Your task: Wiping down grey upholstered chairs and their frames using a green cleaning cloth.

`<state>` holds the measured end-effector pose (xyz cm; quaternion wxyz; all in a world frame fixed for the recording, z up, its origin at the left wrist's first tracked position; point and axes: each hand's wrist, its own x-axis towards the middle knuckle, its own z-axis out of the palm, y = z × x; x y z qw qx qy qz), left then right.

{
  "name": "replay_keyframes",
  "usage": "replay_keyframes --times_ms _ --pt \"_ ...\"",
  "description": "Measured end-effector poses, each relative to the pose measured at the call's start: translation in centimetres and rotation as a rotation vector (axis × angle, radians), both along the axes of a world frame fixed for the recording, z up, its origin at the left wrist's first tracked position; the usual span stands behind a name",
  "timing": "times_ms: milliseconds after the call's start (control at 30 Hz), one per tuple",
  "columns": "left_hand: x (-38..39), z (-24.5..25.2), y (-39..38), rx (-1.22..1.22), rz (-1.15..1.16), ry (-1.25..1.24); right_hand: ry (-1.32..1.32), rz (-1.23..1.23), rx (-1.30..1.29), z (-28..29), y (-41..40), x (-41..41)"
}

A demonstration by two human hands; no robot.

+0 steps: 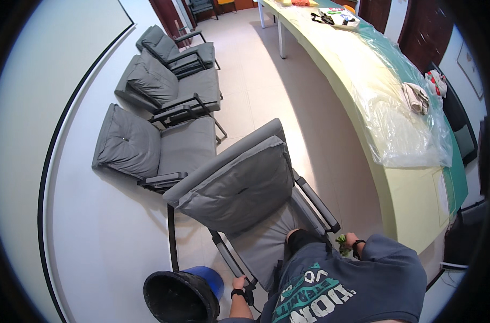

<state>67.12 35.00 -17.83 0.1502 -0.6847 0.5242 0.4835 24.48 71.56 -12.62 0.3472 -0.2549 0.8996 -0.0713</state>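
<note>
A grey cushioned armchair (245, 189) stands right before me, and one of my knees rests on its seat. My left hand (239, 282) is curled at the front end of the armchair's left-side armrest (229, 254). A black strap circles that wrist, and a thin dark cable hangs close by. In my right hand (351, 239) is a bunch of green leaves (342, 244), held just beyond the end of the other armrest (315, 204). My right wrist also wears a black band.
At lower left, a black bucket (180, 298) overlaps a blue bucket (206, 278). Several grey armchairs (188, 141) line the left wall. A long yellow-and-green table (410, 194) curves along the right, bearing clear plastic sheeting (398, 137), a folded cloth (416, 98) and bags (338, 17).
</note>
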Motion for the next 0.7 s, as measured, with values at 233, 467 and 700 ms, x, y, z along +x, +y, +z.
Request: replay_keyframes --times_ms 233,467,700 --pt "0.0 3.8 -4.1 -0.56 0.152 0.192 0.122 -0.165 -0.826 16.2 -18.0 -8.0" --pt "7.4 7.3 -1.6 -0.758 0.507 0.513 0.66 0.372 -0.997 23.7 -45.3 -6.1" --pt "16.7 7.8 7.7 -0.902 0.753 0.366 0.582 0.68 -1.035 23.1 -56.6 13.3"
